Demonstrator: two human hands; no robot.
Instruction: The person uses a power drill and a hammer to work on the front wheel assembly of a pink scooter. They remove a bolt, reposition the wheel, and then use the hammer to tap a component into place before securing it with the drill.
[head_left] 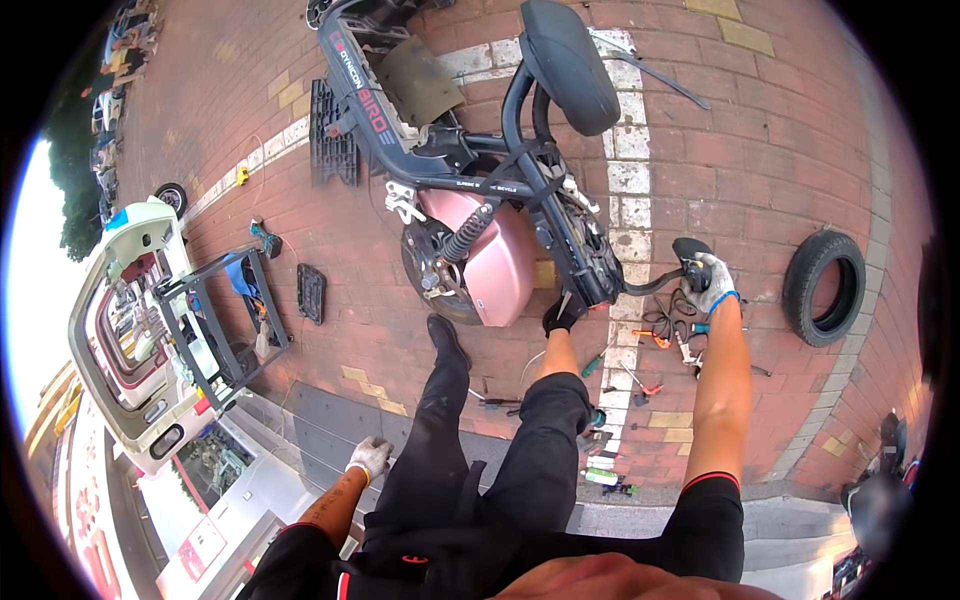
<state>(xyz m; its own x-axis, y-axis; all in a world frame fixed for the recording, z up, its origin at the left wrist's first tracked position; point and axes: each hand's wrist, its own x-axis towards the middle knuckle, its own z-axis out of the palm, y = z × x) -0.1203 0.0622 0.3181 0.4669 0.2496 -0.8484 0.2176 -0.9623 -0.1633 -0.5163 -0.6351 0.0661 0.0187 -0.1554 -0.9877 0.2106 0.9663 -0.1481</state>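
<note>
My right hand [712, 285], in a white glove with a blue cuff, is closed round a black padded part [690, 252] at the end of a curved black tube [645, 289]. That tube leads to the dark frame of an electric bike [535, 225], which rests partly dismantled in front of me. My left hand [371, 458], also gloved, hangs beside my left thigh with its fingers loosely apart and nothing visible in it. Just ahead of my feet are the bike's pink fender [495, 265], its wheel and a coil spring [468, 236]. The black seat [570, 75] is farther off.
A loose tyre [824, 288] lies at the right. Cables and hand tools [660, 335] are scattered below my right hand, with bottles [600, 477] nearer me. A white three-wheeled vehicle [140, 330] stands at the left, beside a dark metal frame [225, 330].
</note>
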